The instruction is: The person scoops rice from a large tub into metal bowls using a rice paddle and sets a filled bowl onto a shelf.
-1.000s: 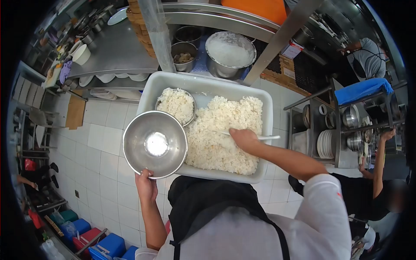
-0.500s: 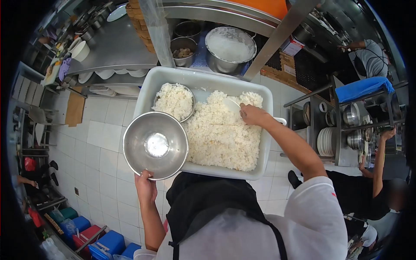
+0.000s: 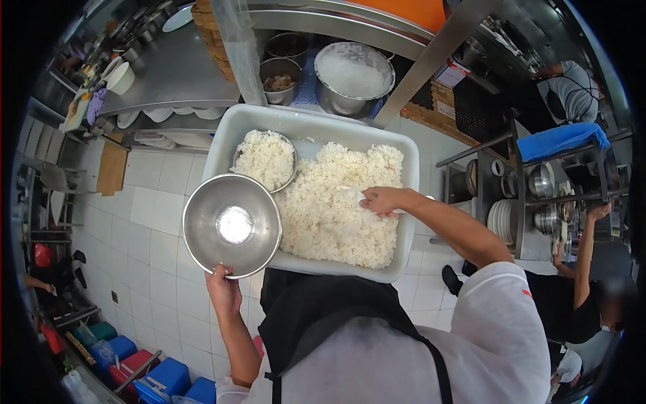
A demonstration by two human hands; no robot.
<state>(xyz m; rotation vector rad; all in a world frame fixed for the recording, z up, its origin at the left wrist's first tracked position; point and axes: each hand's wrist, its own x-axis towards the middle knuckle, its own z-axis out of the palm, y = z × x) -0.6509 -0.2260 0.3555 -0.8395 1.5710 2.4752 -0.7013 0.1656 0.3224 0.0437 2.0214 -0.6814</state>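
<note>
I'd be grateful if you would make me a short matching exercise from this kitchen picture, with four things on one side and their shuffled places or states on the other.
Column one:
1. Left hand
2. Right hand
3. Small bowl in the white tub
4. Blue cloth

Column two:
A. Heaped with rice
B. Draped over the rack at the picture's right
C. Gripping the rim of the empty metal bowl
D. Holding a white utensil

Right pairs: 1-C, 2-D, 3-A, 4-B.
</note>
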